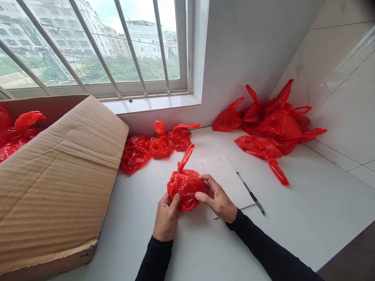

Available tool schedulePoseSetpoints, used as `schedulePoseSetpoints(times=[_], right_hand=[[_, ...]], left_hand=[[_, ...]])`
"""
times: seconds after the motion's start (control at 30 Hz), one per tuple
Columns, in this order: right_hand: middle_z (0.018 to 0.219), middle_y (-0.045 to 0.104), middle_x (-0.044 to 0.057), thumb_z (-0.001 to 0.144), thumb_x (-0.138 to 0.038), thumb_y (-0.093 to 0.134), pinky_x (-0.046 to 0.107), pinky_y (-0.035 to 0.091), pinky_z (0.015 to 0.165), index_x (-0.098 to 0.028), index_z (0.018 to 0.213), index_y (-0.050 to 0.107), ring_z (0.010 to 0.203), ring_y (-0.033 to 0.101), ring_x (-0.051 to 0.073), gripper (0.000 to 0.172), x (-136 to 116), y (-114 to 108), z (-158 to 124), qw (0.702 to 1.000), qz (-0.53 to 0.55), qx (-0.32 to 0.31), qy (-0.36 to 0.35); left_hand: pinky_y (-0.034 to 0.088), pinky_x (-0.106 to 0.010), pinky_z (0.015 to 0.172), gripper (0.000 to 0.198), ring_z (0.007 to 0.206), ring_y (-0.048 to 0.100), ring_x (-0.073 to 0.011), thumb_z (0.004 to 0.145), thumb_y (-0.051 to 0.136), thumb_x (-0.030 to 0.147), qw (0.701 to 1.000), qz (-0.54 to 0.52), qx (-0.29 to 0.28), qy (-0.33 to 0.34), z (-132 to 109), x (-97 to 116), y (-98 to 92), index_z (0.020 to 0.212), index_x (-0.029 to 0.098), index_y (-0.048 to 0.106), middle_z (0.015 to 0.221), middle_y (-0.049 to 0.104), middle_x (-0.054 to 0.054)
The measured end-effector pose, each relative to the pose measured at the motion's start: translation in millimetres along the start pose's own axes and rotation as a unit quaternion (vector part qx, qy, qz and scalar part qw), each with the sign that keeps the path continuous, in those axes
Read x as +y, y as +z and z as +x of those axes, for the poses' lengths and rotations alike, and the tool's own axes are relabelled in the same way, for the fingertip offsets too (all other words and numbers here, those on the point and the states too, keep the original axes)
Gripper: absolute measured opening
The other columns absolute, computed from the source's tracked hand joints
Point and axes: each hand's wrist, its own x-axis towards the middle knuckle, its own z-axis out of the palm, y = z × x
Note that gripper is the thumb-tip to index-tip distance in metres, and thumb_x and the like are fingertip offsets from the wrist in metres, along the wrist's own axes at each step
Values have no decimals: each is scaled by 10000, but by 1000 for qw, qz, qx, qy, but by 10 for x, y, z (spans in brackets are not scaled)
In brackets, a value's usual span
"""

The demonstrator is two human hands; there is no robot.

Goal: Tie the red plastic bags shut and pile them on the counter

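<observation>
Left grip (166,212), right grip (215,197) clasp red bag (185,183): tied, crumpled, glossy, tail up.

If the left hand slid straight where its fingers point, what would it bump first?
The small knotted red plastic bag, which the left hand touches now; depth beyond it is unclear.

Held bag (185,186) sits centre; cardboard box (55,183) to its left, notepad (227,180) and pen (250,193) right, bag pile (272,123) behind right.
</observation>
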Motion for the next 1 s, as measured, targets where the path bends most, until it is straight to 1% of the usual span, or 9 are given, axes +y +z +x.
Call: schedulePoseSetpoints(times=[0.13, 0.27, 0.43, 0.53, 0.6, 0.7, 0.8, 0.87, 1.0], right_hand=[[968, 632, 19, 878, -265, 664, 333, 489, 842, -227, 1028, 565, 891, 597, 172, 184, 27, -13, 7, 1000, -1, -1, 0], [941, 626, 8, 877, -271, 669, 326, 484, 844, -231, 1020, 565, 885, 591, 167, 182, 43, -5, 3, 1000, 1, 4, -4], [986, 613, 10, 893, -321, 657, 322, 478, 841, -252, 1067, 537, 907, 570, 175, 222, 25, 29, -12, 1000, -2, 7, -14], [918, 571, 0, 935, -386, 596, 310, 449, 833, -241, 1031, 554, 855, 530, 165, 178, 5, 30, -4, 1000, -19, 19, -16], [849, 530, -6, 973, -433, 518, 304, 433, 807, -226, 936, 567, 795, 492, 158, 216, 7, 17, 12, 999, -28, 38, -14], [774, 477, -14, 995, -481, 443, 288, 419, 731, -215, 805, 537, 719, 444, 145, 341, 34, -17, 40, 997, -4, 74, 3], [822, 516, -18, 955, -482, 537, 276, 429, 709, -237, 966, 561, 733, 479, 140, 247, 60, -52, 54, 996, 32, 84, 28], [888, 560, -9, 917, -447, 616, 284, 444, 747, -249, 1066, 570, 786, 518, 145, 251, 68, -65, 53, 996, 7, 81, 25], [962, 574, 17, 905, -383, 634, 308, 465, 795, -233, 980, 623, 885, 558, 170, 168, 71, -60, 40, 989, -85, 117, -17]], left_hand=[[571, -376, 824, 517, 934, 708, -282, 750, 790, 443, 1000, 26, 6, 2, 43, -44, -33, 1153, 135, 690, 999, 763, -105], [570, -380, 847, 535, 942, 714, -287, 742, 790, 458, 999, 38, 15, 3, 33, -40, -20, 1159, 138, 690, 1010, 765, -104], [562, -370, 885, 491, 1008, 705, -288, 745, 797, 367, 999, 10, 29, 16, -10, 16, 37, 1181, 180, 669, 1032, 761, -80], [560, -364, 895, 502, 1035, 697, -294, 721, 813, 304, 999, -7, 37, 13, -24, 47, 71, 1188, 197, 662, 1047, 758, -74], [563, -360, 888, 520, 1048, 691, -299, 711, 816, 285, 999, -10, 38, 12, -27, 54, 83, 1199, 198, 658, 1060, 756, -78], [566, -353, 872, 536, 1046, 690, -297, 719, 806, 275, 1000, -5, 23, 17, -30, 39, 79, 1226, 202, 646, 1069, 754, -81], [564, -339, 853, 482, 1010, 698, -277, 756, 783, 270, 1000, 22, -8, 20, -31, 4, 51, 1215, 212, 648, 1050, 756, -69], [559, -324, 840, 435, 996, 698, -262, 782, 764, 269, 998, 49, -34, 25, -32, -20, 30, 1199, 220, 651, 1049, 755, -59], [540, -312, 873, 396, 1004, 685, -237, 815, 737, 280, 993, 99, -47, 44, -37, -39, 24, 1195, 221, 642, 1083, 743, -52]])
